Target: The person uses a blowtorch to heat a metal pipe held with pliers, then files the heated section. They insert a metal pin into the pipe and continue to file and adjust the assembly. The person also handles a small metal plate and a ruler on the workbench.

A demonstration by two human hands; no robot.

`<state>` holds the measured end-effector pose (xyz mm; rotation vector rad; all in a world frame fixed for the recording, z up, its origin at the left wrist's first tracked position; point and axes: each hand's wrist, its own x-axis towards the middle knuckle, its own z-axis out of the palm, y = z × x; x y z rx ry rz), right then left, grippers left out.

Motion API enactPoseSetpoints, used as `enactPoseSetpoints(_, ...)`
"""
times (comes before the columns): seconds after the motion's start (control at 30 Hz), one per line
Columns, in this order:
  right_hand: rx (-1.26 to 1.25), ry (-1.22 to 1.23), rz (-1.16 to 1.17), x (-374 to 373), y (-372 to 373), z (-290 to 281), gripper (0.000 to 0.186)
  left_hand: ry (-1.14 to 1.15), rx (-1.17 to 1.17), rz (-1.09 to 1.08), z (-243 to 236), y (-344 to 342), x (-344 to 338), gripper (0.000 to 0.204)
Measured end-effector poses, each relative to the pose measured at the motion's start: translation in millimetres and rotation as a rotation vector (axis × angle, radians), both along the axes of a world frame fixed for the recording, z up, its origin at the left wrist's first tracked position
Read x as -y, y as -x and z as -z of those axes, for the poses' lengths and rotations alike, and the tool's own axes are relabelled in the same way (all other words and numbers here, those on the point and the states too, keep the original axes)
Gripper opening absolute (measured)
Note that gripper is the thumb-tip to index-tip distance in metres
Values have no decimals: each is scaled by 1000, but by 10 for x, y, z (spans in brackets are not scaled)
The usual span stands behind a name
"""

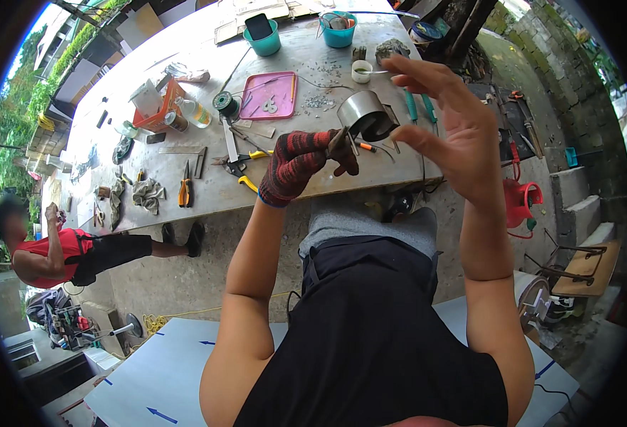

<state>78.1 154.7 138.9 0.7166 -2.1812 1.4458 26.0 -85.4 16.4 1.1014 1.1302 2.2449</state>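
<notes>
My left hand [301, 162], in a red-and-black knit glove, grips a small metal piece attached to or against a curved, shiny steel band [362, 110] with a dark inside, held just over the table's front edge. My bare right hand [449, 121] is raised at the right of the band, fingers spread and curved; its thumb tip is beside the band, and I cannot tell whether it touches. Below the band lies an orange-handled tool [363, 146]. Two teal-handled tools [412, 107] lie behind my right hand, and yellow-handled cutters [246, 178] lie left of my glove.
The metal worktable [221, 199] carries a pink tray [285, 82], a red basket [150, 112], teal buckets [264, 44], bottles, rags and pliers. A co-worker in a red top [50, 256] stands at the left. A red gas cylinder [518, 206] stands at the right.
</notes>
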Motion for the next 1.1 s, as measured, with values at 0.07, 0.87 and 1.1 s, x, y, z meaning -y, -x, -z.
enactPoseSetpoints(0.07,38,90,-1,-99,-12,18,58,-23,76,-17,54,-41,25,48)
enactPoseSetpoints(0.87,415,-145,714,-1182,577,1886,24,152,194,-402,716,-75,424,48)
enactPoseSetpoints(1.1,432,-322,896,-1692,1043,2858,25,173,254,-487,731,-87,535,44)
